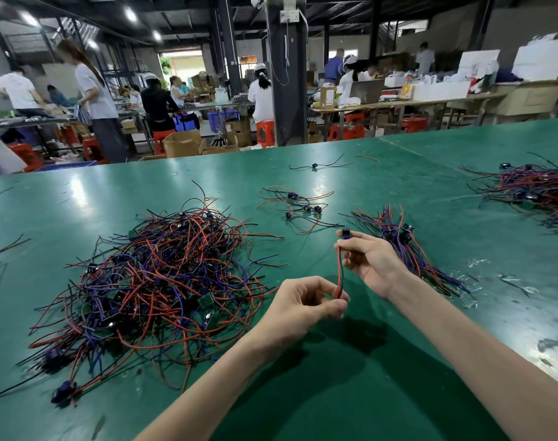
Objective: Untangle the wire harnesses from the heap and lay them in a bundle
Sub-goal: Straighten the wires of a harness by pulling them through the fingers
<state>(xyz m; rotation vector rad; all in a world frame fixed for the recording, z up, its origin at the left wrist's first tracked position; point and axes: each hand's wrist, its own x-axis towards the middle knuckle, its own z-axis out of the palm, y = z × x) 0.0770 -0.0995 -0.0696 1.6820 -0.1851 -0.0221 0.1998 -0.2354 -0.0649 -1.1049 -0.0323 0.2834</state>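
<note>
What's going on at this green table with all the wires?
A person is sorting wire harnesses. Both hands hold one red-and-black harness above the green table. The left hand pinches its lower end, and the right hand grips it just below the connector. The tangled heap lies to the left, and a bundle lies just beyond the right hand.

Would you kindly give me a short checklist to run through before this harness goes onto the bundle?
1. The held harness free of the heap: ok, it hangs between the hands, apart from it.
2. Grip at both ends: ok, the right hand pinches below the connector, the left hand pinches the wire tips.
3. Wires straight: ok, red and black run side by side, no loop.
4. The bundle close by: ok, just beyond the right hand.
5. Connector condition: cannot tell, too small.
</note>
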